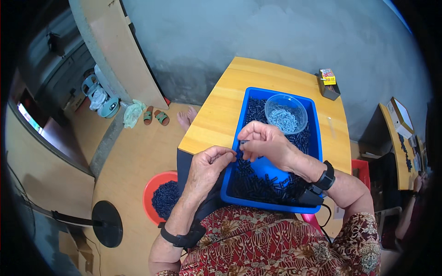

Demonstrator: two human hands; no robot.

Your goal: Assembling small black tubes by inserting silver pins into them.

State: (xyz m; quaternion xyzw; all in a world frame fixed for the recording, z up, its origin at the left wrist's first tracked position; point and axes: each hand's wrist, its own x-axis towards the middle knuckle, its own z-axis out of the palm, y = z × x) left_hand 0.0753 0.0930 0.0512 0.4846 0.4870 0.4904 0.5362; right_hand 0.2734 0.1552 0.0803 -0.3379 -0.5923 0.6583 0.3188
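Note:
My right hand (pixel 264 142) hovers over a blue plastic tray (pixel 316 138) and pinches a small dark part (pixel 243 142) between thumb and fingertips. Close beside it on the left, my left hand (pixel 209 164) sits at the tray's left rim with fingers curled; a very small piece may be between them, too small to make out. Several small dark plastic parts (pixel 258 184) lie loose in the tray. A clear round bowl (pixel 286 113) with small silvery metal pieces stands in the tray's far end.
The tray rests on a yellow wooden table (pixel 221 110). A small box (pixel 328 84) sits at the table's far right corner. A red basin (pixel 153 189) of dark parts stands on the floor at my left. Another person's bare foot (pixel 186 118) shows beyond the table edge.

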